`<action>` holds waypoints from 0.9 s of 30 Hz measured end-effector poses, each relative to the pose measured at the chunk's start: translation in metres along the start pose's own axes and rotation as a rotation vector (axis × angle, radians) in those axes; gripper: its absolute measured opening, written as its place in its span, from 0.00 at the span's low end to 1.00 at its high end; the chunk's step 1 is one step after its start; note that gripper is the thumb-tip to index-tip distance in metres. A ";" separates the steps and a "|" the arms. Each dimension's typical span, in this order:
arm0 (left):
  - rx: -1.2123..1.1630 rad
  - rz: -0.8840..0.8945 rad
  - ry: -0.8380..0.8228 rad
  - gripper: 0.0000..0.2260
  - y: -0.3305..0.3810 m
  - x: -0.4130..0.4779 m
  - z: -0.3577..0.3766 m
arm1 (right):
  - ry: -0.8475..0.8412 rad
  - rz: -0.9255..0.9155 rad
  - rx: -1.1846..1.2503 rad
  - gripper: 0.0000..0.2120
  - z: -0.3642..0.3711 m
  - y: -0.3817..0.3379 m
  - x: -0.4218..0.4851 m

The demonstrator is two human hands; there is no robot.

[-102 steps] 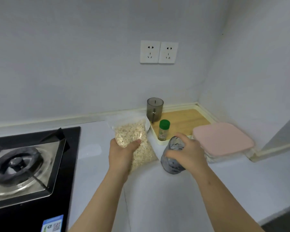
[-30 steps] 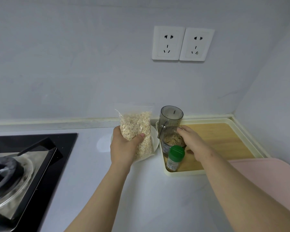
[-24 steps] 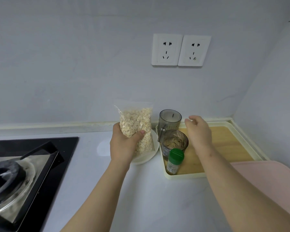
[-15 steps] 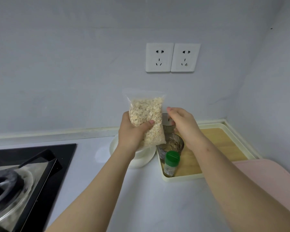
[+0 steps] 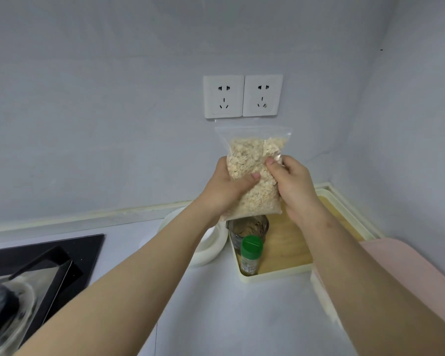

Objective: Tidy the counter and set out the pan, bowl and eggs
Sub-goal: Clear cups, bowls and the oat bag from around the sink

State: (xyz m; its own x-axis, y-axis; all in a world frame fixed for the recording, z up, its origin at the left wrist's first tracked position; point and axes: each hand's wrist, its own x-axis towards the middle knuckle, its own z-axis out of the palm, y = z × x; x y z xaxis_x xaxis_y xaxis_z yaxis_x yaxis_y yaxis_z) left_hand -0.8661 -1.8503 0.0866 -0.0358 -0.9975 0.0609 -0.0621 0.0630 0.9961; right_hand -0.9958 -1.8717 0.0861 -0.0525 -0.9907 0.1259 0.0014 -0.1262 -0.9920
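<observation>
Head view: left hand and right hand both grip oat bag upright above counter, likely for clearing away. Bowl sits at bag's 7 o'clock, beside tray.

Soft, even, dim-cool light (faint shadows), edges bowed by wide-angle distortion.

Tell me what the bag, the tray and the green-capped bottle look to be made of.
Bag: thin clear plastic film, glossy; oats show through, zip strip along the top.
Tray: cream rim, probably matte plastic; floor looks like pale wood or bamboo.
Bottle: clear body, glass or plastic, cannot tell; green cap looks like smooth plastic.
</observation>
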 end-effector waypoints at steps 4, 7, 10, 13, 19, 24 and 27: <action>0.183 -0.018 -0.043 0.21 0.009 0.018 0.021 | 0.194 -0.018 -0.008 0.08 -0.031 0.001 0.018; 0.328 -0.006 0.038 0.16 0.006 0.040 0.043 | 0.321 -0.042 -0.033 0.12 -0.060 0.006 0.031; 0.217 -0.181 -0.055 0.07 0.002 0.061 0.074 | 0.359 -0.025 -0.247 0.11 -0.090 0.019 0.045; 0.050 -0.390 -0.133 0.04 -0.003 0.075 0.096 | 0.324 -0.008 -0.373 0.09 -0.109 0.029 0.055; 0.051 -0.426 -0.143 0.24 -0.013 0.113 0.130 | 0.544 0.036 -0.419 0.08 -0.147 0.057 0.080; -0.044 -0.503 -0.046 0.18 -0.025 0.123 0.143 | 0.623 0.152 -0.308 0.15 -0.160 0.083 0.097; -0.068 -0.547 -0.037 0.11 -0.031 0.122 0.151 | 0.639 0.243 -0.245 0.17 -0.166 0.102 0.104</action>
State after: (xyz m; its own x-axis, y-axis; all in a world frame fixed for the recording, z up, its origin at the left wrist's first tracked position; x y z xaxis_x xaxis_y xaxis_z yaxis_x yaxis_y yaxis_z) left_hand -1.0193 -1.9695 0.0539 -0.0513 -0.8821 -0.4682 -0.0172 -0.4680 0.8836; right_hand -1.1668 -1.9786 -0.0036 -0.6523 -0.7561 -0.0535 -0.1329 0.1836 -0.9740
